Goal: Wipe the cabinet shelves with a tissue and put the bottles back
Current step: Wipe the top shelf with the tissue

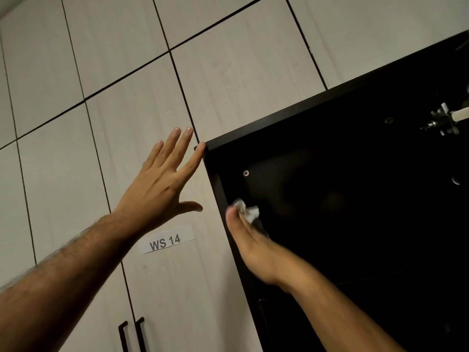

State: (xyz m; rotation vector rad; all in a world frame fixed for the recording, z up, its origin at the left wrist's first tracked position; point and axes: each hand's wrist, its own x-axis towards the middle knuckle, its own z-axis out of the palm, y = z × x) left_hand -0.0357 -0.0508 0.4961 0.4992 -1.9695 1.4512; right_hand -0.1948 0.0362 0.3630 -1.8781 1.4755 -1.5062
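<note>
The cabinet [355,212] interior is flat black, with a black frame edge. The tissue [250,212] is white and crumpled. The closed cupboard doors [127,85] are pale beige with a faint wood grain, parted by thin dark gaps. A white label [167,241] carries dark grey letters "WS 14". The door handles [132,334] are black. The hinge [446,120] is silver metal.

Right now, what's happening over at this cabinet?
A person is wiping inside an open dark cabinet. The right hand reaches into it and holds a crumpled white tissue near the left inner wall. The left hand is spread flat, fingers straight, its index fingertip touching the cabinet's top left corner. Beside it are pale closed cupboard doors, one with a label reading WS 14. No bottles show, so putting them back is yet to come.
</note>
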